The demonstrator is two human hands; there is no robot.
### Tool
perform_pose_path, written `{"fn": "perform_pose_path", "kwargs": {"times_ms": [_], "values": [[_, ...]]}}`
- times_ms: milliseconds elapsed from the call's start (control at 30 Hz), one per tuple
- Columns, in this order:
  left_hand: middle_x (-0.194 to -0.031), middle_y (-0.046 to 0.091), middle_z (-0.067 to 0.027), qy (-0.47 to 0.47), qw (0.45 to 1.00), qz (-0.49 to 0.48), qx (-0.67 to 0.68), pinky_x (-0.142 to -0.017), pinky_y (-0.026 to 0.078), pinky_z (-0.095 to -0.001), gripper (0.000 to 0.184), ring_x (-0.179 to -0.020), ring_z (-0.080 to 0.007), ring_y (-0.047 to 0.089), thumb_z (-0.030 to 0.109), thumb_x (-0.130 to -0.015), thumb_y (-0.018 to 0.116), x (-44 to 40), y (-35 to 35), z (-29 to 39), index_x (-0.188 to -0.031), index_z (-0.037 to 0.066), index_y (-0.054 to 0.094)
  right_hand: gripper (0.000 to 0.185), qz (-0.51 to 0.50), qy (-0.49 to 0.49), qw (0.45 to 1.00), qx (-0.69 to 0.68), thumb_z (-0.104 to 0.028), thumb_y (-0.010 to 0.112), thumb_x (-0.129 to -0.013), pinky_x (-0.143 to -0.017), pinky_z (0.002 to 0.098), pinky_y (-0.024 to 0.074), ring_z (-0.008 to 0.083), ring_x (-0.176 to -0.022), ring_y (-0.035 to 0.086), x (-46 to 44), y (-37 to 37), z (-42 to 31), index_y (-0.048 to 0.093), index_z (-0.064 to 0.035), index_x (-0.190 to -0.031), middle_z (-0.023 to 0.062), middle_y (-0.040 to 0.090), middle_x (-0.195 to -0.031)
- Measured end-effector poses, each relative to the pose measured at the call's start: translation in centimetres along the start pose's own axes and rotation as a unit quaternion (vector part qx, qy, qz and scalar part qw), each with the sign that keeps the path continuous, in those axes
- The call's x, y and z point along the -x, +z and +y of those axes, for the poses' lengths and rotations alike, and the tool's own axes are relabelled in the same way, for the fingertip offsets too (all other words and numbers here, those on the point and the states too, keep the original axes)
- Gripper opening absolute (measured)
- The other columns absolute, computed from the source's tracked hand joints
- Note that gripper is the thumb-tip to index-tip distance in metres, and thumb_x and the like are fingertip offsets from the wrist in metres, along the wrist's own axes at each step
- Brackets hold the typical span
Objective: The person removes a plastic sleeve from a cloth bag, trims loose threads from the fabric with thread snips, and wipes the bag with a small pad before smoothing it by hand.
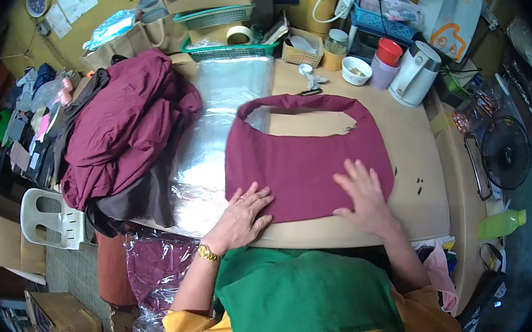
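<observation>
A maroon cloth shoulder bag (308,168) lies flat on the brown table, its strap arching away from me. My left hand (243,214) rests on the bag's lower left corner, fingers stretched out. On the lower right part my right hand (364,198) lies with its fingers spread. Neither hand grips anything. Clear plastic sleeves (203,146) are stacked left of the bag and reach partly under its left edge. Farther left, a heap of maroon cloth (124,122) is piled with some dark fabric.
Green baskets (229,52), a wicker basket (301,50), a glass jar (335,42), a white bowl (356,71), a red cup (388,52) and a white kettle (415,75) line the back. A white plastic chair (53,218) stands left. Plastic-wrapped maroon items (160,266) sit below the table edge.
</observation>
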State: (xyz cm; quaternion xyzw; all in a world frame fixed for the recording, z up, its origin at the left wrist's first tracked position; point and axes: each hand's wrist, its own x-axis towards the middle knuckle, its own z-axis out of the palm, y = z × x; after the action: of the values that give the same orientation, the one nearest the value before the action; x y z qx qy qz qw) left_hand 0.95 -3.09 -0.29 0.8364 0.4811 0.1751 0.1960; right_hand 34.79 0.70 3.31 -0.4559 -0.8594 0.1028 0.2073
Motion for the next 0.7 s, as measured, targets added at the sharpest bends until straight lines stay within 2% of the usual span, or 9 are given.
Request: {"fn": "perform_pose_path", "kwargs": {"times_ms": [67, 200, 267, 333, 400, 533, 567, 667, 700], "values": [[-0.14, 0.049, -0.0198, -0.015, 0.991, -0.04, 0.124, -0.116, 0.027, -0.0489, 0.055, -0.139, -0.0367, 0.038, 0.023, -0.086, 0.062, 0.4, -1.7, -1.5, -0.136, 0.004, 0.049, 0.07, -0.116, 0.019, 0.987, 0.112, -0.042, 0.067, -0.086, -0.117, 0.0593, 0.0132, 0.0401, -0.145, 0.023, -0.2, 3.2, 0.7, 0.043, -0.0128, -0.145, 0.0196, 0.028, -0.156], [-0.136, 0.05, -0.0239, -0.191, 0.929, 0.227, -0.22, -0.109, 0.035, -0.0497, 0.058, -0.129, -0.0403, 0.045, 0.008, -0.074, 0.062, 3.1, -4.4, -3.4, -0.132, 0.005, 0.053, 0.076, -0.181, 0.112, 0.971, 0.112, -0.048, 0.063, -0.088, -0.118, 0.0605, 0.0085, 0.0399, -0.148, 0.015, -1.3, 2.2, 1.9, 0.035, -0.0145, -0.151, 0.0203, 0.019, -0.159], [-0.132, 0.054, -0.0212, -0.182, 0.943, 0.266, -0.086, -0.105, 0.042, -0.0448, 0.046, -0.125, -0.0389, 0.049, 0.011, -0.077, 0.07, 4.3, -3.5, -7.8, -0.121, 0.004, 0.059, 0.072, -0.199, 0.12, 0.966, 0.118, -0.046, 0.066, -0.087, -0.117, 0.0596, 0.0129, 0.039, -0.146, 0.023, -3.2, 0.5, 0.4, 0.043, -0.0111, -0.146, 0.0213, 0.029, -0.156], [-0.115, 0.062, -0.0177, -0.159, 0.933, 0.308, -0.094, -0.091, 0.049, -0.0422, 0.025, -0.111, -0.0378, 0.057, 0.01, -0.08, 0.072, 4.0, -3.7, -9.3, -0.102, 0.002, 0.062, 0.06, -0.24, 0.017, 0.964, 0.117, -0.042, 0.069, -0.086, -0.114, 0.058, 0.021, 0.0362, -0.14, 0.034, -6.3, 0.3, -1.2, 0.055, -0.0075, -0.134, 0.0203, 0.044, -0.147], [-0.096, 0.063, -0.0151, -0.209, 0.921, 0.325, -0.045, -0.081, 0.048, -0.0443, 0.01, -0.095, -0.0367, 0.059, 0.003, -0.082, 0.067, 3.3, -4.1, -9.9, -0.088, 0.002, 0.059, 0.044, -0.088, -0.123, 0.987, -0.057, -0.035, 0.073, -0.083, -0.107, 0.0466, 0.037, 0.0333, -0.128, 0.05, -9.5, 2.5, -5.2, 0.063, -0.0051, -0.114, 0.0163, 0.055, -0.135], [-0.086, 0.059, -0.0133, -0.125, 0.868, 0.462, -0.134, -0.07, 0.046, -0.0434, 0.01, -0.082, -0.0352, 0.057, 0.001, -0.083, 0.066, 1.4, -6.1, -8.2, -0.084, 0.003, 0.056, 0.091, -0.017, -0.226, 0.968, -0.106, -0.046, 0.084, -0.066, -0.108, 0.0451, 0.0339, 0.033, -0.13, 0.046, -14.9, 10.7, -13.7, 0.042, -0.0022, -0.134, 0.0201, 0.049, -0.135], [-0.085, 0.058, -0.0128, -0.103, 0.837, 0.5, -0.196, -0.068, 0.045, -0.0419, 0.013, -0.079, -0.0341, 0.056, 0.001, -0.081, 0.068, 1.2, -7.0, -6.9, -0.087, 0.004, 0.057, 0.061, 0.085, -0.264, 0.959, -0.059, -0.036, 0.079, -0.074, -0.099, 0.0457, 0.0385, 0.033, -0.116, 0.055, -16.5, 12.8, -14.9, 0.053, -0.0043, -0.12, 0.0181, 0.057, -0.12], [-0.091, 0.06, -0.0155, -0.07, 0.843, 0.528, -0.076, -0.068, 0.046, -0.0406, 0.015, -0.081, -0.0327, 0.057, 0.001, -0.076, 0.07, 2.2, -5.4, -5.5, -0.084, 0.002, 0.057, 0.033, 0.024, -0.234, 0.968, -0.09, -0.025, 0.071, -0.079, -0.09, 0.0457, 0.0401, 0.033, -0.101, 0.058, -21.5, 16.8, -14.7, 0.057, -0.0056, -0.102, 0.0162, 0.059, -0.104], [-0.095, 0.061, -0.0176, -0.121, 0.894, 0.431, 0.01, -0.071, 0.047, -0.041, 0.016, -0.085, -0.0327, 0.059, 0.002, -0.076, 0.07, 2.8, -4.5, -4.7, -0.087, 0.002, 0.059, 0.024, 0.005, -0.224, 0.969, -0.1, -0.021, 0.069, -0.081, -0.087, 0.0458, 0.0406, 0.033, -0.096, 0.059, -22.6, 16.9, -15.1, 0.058, -0.006, -0.096, 0.0156, 0.06, -0.099]]}}
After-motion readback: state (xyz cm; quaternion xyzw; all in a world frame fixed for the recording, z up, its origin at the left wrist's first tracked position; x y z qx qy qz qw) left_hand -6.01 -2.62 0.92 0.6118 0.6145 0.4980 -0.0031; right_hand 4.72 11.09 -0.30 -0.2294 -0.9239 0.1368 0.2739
